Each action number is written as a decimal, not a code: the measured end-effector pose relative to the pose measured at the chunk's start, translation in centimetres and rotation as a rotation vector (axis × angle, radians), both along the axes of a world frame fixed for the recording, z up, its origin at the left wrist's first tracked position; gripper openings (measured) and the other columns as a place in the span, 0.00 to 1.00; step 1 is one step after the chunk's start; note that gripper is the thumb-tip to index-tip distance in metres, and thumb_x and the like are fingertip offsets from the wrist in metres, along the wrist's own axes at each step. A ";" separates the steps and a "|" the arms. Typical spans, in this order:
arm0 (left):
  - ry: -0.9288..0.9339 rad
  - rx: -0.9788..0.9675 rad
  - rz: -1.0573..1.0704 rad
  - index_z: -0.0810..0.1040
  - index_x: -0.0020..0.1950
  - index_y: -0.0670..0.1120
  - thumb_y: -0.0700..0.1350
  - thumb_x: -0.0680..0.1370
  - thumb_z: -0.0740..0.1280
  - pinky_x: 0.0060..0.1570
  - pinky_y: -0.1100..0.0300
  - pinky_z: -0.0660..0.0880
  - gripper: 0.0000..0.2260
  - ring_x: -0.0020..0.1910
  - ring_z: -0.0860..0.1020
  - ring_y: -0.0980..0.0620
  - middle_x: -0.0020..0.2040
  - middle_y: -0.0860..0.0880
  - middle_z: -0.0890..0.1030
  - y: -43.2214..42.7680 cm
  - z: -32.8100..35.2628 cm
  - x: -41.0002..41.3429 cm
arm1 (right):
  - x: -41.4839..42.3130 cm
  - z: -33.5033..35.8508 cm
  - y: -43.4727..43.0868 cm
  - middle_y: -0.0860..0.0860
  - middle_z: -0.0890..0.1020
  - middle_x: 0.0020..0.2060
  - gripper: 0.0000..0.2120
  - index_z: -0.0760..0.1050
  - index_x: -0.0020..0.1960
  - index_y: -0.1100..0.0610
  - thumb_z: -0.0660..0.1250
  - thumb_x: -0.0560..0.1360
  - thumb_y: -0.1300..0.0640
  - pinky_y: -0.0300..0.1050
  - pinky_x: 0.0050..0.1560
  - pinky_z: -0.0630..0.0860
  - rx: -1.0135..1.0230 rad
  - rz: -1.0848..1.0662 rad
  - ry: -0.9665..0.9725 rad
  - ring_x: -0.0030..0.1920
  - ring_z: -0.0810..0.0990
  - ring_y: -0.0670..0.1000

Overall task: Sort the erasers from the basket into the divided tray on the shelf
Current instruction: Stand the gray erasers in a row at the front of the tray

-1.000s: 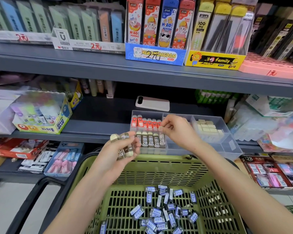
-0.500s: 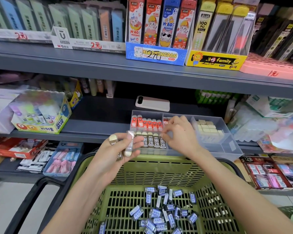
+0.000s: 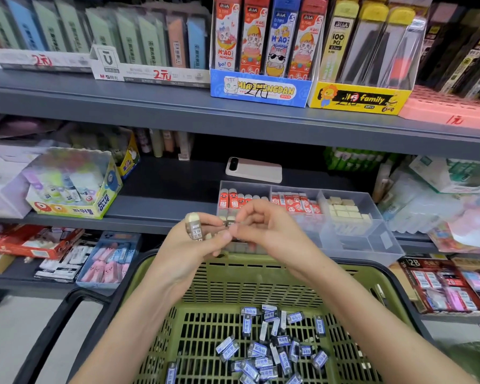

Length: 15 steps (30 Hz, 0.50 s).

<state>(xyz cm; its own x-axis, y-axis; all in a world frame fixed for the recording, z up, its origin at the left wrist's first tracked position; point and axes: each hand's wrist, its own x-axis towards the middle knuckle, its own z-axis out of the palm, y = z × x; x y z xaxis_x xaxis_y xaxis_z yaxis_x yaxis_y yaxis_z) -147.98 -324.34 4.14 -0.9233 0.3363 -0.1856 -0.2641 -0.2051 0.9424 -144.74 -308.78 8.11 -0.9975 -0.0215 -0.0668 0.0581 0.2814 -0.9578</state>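
I see left hand (image 3: 187,252) gripping grey-sleeved erasers (image 3: 194,228) | right hand (image 3: 270,235) curled against it, grasp unclear | both between green basket (image 3: 261,285) and divided tray (image 3: 372,239)

Olive-green basket (image 3: 233,275), blue-sleeved erasers (image 3: 263,349), possibly grey shelf (image 3: 161,210)

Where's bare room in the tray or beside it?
Clear divided tray: front right compartment, before the cream erasers, looks bare; so does the dark grey shelf between tray and yellow glue box. Red erasers crowd the back left.
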 end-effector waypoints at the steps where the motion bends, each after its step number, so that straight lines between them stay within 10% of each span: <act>1: 0.003 0.017 0.002 0.78 0.46 0.43 0.46 0.58 0.76 0.32 0.64 0.75 0.19 0.29 0.75 0.56 0.31 0.49 0.79 -0.2 -0.1 -0.1 | 0.0 0.0 0.1 0.54 0.76 0.34 0.06 0.73 0.42 0.58 0.69 0.72 0.65 0.44 0.37 0.71 -0.043 0.013 -0.043 0.33 0.73 0.51; 8: -0.093 0.269 0.132 0.77 0.47 0.40 0.42 0.68 0.69 0.38 0.66 0.78 0.10 0.40 0.84 0.53 0.41 0.45 0.85 -0.1 -0.6 -0.7 | 0.0 -0.5 -0.4 0.48 0.74 0.36 0.26 0.74 0.61 0.49 0.67 0.69 0.72 0.44 0.38 0.73 0.048 0.107 -0.072 0.33 0.74 0.47; 15: -0.319 0.122 0.276 0.74 0.44 0.40 0.49 0.80 0.62 0.20 0.67 0.63 0.13 0.28 0.67 0.56 0.30 0.49 0.70 -1.6 -0.8 -1.7 | -3.4 -1.0 0.1 0.54 0.77 0.35 0.17 0.76 0.50 0.57 0.66 0.67 0.74 0.41 0.35 0.79 -0.131 -0.187 -0.138 0.31 0.77 0.51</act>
